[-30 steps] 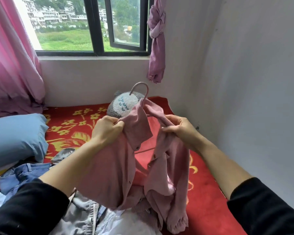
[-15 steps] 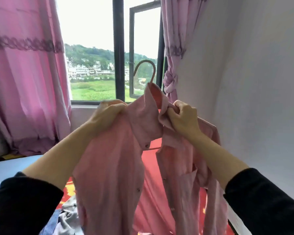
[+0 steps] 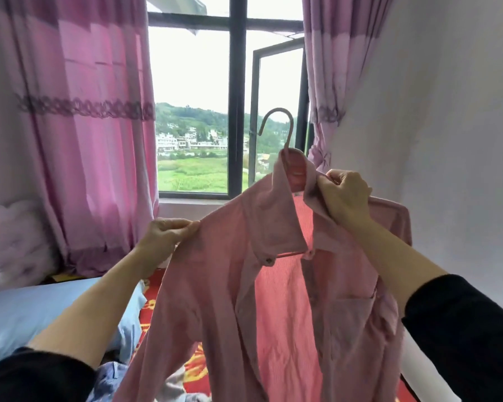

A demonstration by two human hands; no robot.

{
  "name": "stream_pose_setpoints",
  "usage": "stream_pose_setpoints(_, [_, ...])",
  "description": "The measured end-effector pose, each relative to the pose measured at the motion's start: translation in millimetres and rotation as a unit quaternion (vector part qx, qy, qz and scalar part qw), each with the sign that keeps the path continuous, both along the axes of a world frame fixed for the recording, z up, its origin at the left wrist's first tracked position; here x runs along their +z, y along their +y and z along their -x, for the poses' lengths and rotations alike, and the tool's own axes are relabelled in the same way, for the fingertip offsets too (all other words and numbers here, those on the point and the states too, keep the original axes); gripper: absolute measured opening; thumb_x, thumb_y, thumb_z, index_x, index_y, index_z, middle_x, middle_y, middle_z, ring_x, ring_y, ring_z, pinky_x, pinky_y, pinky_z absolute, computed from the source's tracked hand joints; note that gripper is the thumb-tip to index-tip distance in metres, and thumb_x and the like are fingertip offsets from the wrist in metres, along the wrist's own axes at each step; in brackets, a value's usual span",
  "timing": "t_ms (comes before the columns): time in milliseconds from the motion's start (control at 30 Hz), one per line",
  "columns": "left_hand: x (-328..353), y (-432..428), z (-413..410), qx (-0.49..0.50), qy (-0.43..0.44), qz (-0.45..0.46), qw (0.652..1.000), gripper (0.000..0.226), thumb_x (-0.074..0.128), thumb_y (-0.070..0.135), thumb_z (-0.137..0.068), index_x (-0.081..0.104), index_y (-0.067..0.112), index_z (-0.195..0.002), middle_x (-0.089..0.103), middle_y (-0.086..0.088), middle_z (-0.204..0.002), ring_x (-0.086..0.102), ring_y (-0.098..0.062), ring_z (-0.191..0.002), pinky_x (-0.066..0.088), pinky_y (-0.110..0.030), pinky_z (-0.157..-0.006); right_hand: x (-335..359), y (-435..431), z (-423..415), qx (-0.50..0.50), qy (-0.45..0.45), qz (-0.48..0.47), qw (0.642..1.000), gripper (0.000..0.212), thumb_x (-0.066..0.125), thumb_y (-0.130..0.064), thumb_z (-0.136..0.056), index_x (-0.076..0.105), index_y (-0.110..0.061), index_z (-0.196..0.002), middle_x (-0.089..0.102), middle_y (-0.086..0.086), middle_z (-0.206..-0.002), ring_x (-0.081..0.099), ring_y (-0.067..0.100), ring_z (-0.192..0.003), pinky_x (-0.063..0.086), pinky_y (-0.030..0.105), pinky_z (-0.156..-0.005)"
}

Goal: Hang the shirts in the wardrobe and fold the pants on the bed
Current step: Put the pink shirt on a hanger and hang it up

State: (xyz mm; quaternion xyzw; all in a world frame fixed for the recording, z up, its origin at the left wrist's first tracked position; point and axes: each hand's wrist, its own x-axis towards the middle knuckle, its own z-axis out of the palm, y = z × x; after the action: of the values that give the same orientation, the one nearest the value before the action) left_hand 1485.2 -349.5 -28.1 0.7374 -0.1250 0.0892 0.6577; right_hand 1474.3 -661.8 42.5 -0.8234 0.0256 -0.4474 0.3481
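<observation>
Pinching shoulder of pink shirt (image 3: 244, 300) with left hand (image 3: 169, 233), 8 o'clock from hanger (image 3: 278, 123); clutching collar with right hand (image 3: 343, 195), 4 o'clock. Risks dragging shoulder off through uneven tugging.

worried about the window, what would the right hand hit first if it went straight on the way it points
The right hand grips the shirt collar, so that first, then likely the hanger. The window lies behind, depth unclear.
</observation>
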Motion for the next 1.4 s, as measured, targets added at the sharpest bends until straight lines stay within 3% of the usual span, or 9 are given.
stream_pose_setpoints(200, [57, 42, 36, 0.026, -0.055, 0.040, 0.997, 0.014, 0.070, 0.034, -0.073, 0.079, 0.023, -0.076, 0.071, 0.007, -0.072, 0.064, -0.008, -0.067, 0.047, -0.024, -0.064, 12, 22, 30, 0.136, -0.004, -0.028, 0.990, 0.033, 0.052, -0.016, -0.075, 0.041, -0.010, -0.045, 0.033, 0.001, -0.044, 0.029, 0.013, -0.047, 0.027, 0.030, -0.051])
stream_pose_setpoints(333, [73, 66, 65, 0.137, -0.062, -0.105, 0.983, 0.007, 0.074, 0.025, -0.081, 0.077, 0.027, -0.075, 0.074, 0.007, -0.081, 0.067, -0.014, -0.082, 0.050, -0.026, -0.073, 35, 46, 44, 0.134, 0.031, -0.075, 0.988, 0.031, 0.052, -0.013, -0.080, 0.041, -0.013, -0.050, 0.040, -0.002, -0.049, 0.034, 0.010, -0.049, 0.030, 0.015, -0.045])
stream_pose_setpoints(467, [81, 64, 117, 0.146, -0.129, -0.125, 0.973, 0.034, 0.061, 0.062, -0.076, 0.075, 0.032, -0.080, 0.073, 0.010, -0.079, 0.067, -0.004, -0.073, 0.051, -0.023, -0.068, 42, 75, 64, 0.168, 0.022, -0.121, 0.978, 0.024, 0.050, -0.019, -0.074, 0.049, -0.016, -0.050, 0.051, 0.000, -0.057, 0.047, 0.017, -0.059, 0.040, 0.030, -0.066])
stream_pose_setpoints(600, [75, 53, 172, 0.259, -0.215, -0.290, 0.896, 0.026, 0.061, 0.049, -0.087, 0.065, 0.027, -0.074, 0.058, 0.009, -0.059, 0.050, -0.002, -0.053, 0.037, -0.025, -0.054, 41, 106, 94, 0.244, 0.059, -0.141, 0.958, 0.019, 0.058, -0.019, -0.074, 0.055, -0.012, -0.057, 0.058, 0.003, -0.065, 0.058, 0.026, -0.074, 0.047, 0.043, -0.079])
stream_pose_setpoints(800, [71, 79, 262, 0.422, -0.219, -0.273, 0.836, 0.029, 0.063, 0.046, -0.085, 0.070, 0.018, -0.079, 0.061, 0.002, -0.060, 0.057, -0.020, -0.064, 0.036, -0.029, -0.056, 15, 157, 161, 0.273, -0.087, -0.024, 0.958, 0.020, 0.060, -0.043, -0.080, 0.053, -0.025, -0.074, 0.050, -0.006, -0.090, 0.045, 0.013, -0.096, 0.031, 0.035, -0.086])
stream_pose_setpoints(900, [69, 100, 308, 0.465, -0.197, -0.298, 0.810, 0.028, 0.063, 0.047, -0.085, 0.067, 0.021, -0.076, 0.058, 0.006, -0.057, 0.057, -0.018, -0.064, 0.033, -0.028, -0.058, 1, 190, 200, 0.359, -0.067, 0.024, 0.931, 0.039, 0.054, -0.061, -0.078, 0.044, -0.025, -0.064, 0.049, -0.009, -0.071, 0.049, 0.014, -0.070, 0.036, 0.032, -0.064])
stream_pose_setpoints(1167, [59, 181, 441, 0.578, -0.133, -0.332, 0.734, 0.032, 0.064, 0.049, -0.084, 0.074, 0.020, -0.092, 0.071, -0.007, -0.084, 0.064, -0.028, -0.085, 0.040, -0.029, -0.067, -21, 270, 258, 0.359, 0.063, 0.185, 0.913, 0.006, 0.055, -0.018, -0.075, 0.057, -0.022, -0.071, 0.058, 0.002, -0.064, 0.058, 0.030, -0.065, 0.038, 0.030, -0.053])
stream_pose_setpoints(1333, [41, 225, 523, 0.590, -0.082, -0.330, 0.733, 0.027, 0.066, 0.049, -0.082, 0.074, 0.023, -0.082, 0.068, 0.004, -0.071, 0.063, -0.019, -0.074, 0.041, -0.029, -0.062, -20, 350, 335, 0.556, 0.166, 0.272, 0.768, 0.010, 0.065, -0.014, -0.074, 0.063, -0.006, -0.067, 0.061, 0.003, -0.060, 0.058, 0.019, -0.058, 0.045, 0.025, -0.050])
stream_pose_setpoints(1400, [35, 248, 563, 0.592, -0.059, -0.321, 0.737, 0.027, 0.067, 0.051, -0.080, 0.074, 0.025, -0.081, 0.069, 0.006, -0.069, 0.063, -0.016, -0.072, 0.043, -0.029, -0.063, -10, 386, 366, 0.604, 0.150, 0.211, 0.754, 0.028, 0.070, -0.030, -0.078, 0.063, -0.007, -0.063, 0.061, 0.001, -0.054, 0.057, 0.015, -0.051, 0.043, 0.023, -0.049])
